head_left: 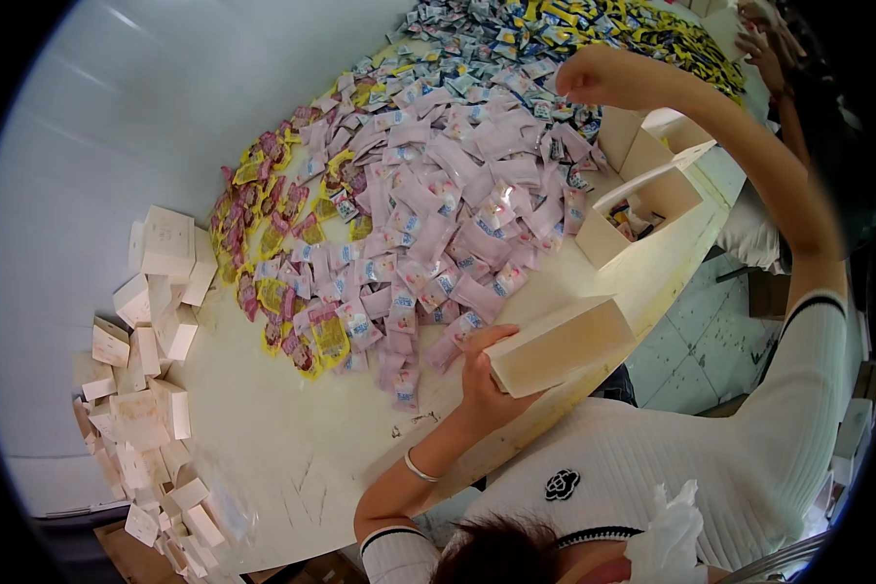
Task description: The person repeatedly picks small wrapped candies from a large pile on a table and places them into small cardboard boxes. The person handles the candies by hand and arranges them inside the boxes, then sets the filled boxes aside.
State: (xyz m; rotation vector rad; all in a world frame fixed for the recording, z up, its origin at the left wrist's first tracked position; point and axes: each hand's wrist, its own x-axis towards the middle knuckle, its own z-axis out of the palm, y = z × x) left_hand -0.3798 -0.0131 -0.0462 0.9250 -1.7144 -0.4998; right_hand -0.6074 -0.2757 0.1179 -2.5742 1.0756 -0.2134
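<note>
My left hand (490, 383) grips the near end of an empty-looking cream cardboard box (566, 347), tilted with its opening up at the table's edge. My right hand (582, 77) is raised over the far part of a heap of small sachets, fingers curled; whether something is between them cannot be told. Pink sachets (438, 212) lie heaped before me, with yellow-and-pink packets (252, 212) to their left. Blue-and-white packets (460, 44) lie farther back, beside yellow-and-black ones (671, 44). Right of the heap, an open box (639, 212) holds several small packets.
Another open box (650, 142) stands behind the one with packets. Many cream cardboard boxes (142, 412) are piled along the left side of the table (277, 467). A wall (117, 131) borders the left. A co-worker's hands (766, 51) show at the upper right.
</note>
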